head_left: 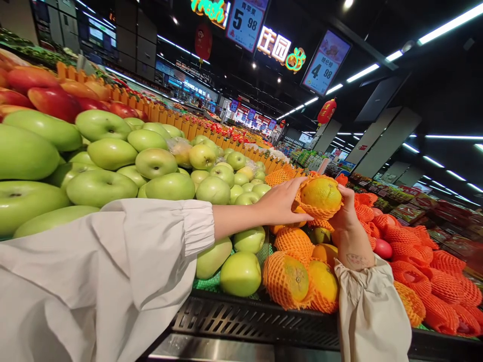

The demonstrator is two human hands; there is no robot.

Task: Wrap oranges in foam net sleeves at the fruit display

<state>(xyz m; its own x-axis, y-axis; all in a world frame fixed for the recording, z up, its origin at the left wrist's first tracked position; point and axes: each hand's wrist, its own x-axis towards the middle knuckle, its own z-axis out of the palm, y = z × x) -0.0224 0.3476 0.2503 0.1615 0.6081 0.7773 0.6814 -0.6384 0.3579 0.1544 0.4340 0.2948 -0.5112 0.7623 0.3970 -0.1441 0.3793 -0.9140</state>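
An orange (321,193) in an orange foam net sleeve is held up above the pile of netted oranges (290,276). My left hand (285,201) reaches in from the left, with its fingers against the net on the orange's left side. On the other side my right hand (346,208) grips the same orange, its thumb on the upper right of the fruit. The fingertips behind the orange are hidden. Green apples (240,274) lie beneath and beside my left forearm.
Red apples (49,93) are heaped at the far left. Fruit in red foam nets (418,256) fills the right side. A black slatted rail (241,317) edges the display in front. Orange picket-style dividers (181,123) run along the back, and price signs (326,63) hang overhead.
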